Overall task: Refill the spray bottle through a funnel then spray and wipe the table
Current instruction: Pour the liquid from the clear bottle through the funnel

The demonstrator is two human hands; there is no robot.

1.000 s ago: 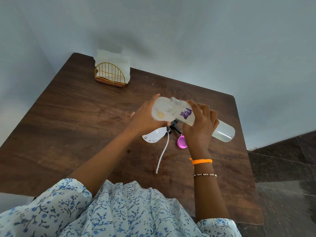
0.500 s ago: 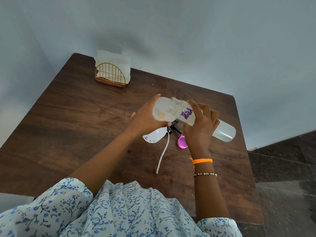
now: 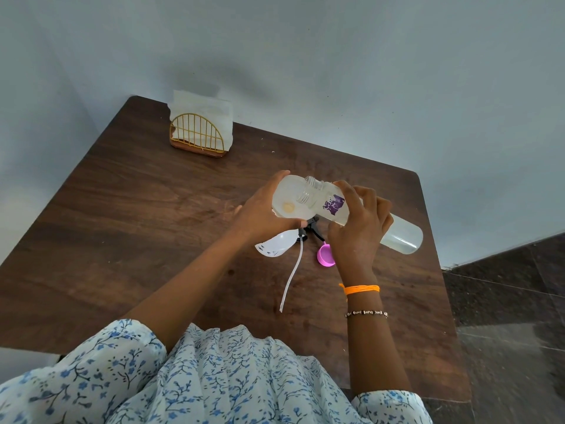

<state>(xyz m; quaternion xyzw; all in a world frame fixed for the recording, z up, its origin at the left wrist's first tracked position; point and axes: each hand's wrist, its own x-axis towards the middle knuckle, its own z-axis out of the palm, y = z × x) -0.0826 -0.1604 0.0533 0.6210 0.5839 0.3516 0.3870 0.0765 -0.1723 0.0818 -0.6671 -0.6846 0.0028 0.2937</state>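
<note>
My left hand (image 3: 260, 214) grips a translucent white funnel (image 3: 287, 198) above the middle of the wooden table (image 3: 137, 215); what stands beneath the funnel is hidden. My right hand (image 3: 359, 234) holds a clear refill bottle (image 3: 400, 235) with a purple label, tipped almost flat, with its open threaded neck over the funnel's bowl. The spray head (image 3: 276, 244), white with a black trigger and a long white dip tube (image 3: 290, 276), lies on the table under my hands. A pink cap (image 3: 325, 256) lies beside it, by my right wrist.
A gold wire napkin holder (image 3: 198, 136) with white paper napkins stands at the table's far left corner, near the wall. The table's right edge borders a dark stone floor (image 3: 504, 301).
</note>
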